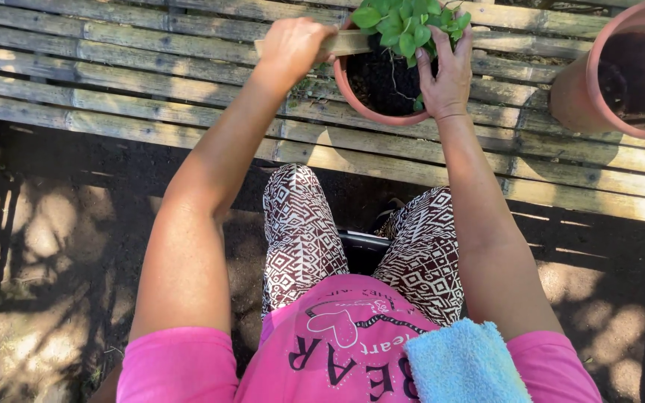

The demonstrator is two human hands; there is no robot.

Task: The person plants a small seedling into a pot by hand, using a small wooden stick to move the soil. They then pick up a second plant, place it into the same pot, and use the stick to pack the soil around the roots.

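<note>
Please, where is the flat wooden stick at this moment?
In the head view, the flat wooden stick is at top centre, gripped in the left hand, its end over the soil of the pink pot on the slatted bench.
</note>
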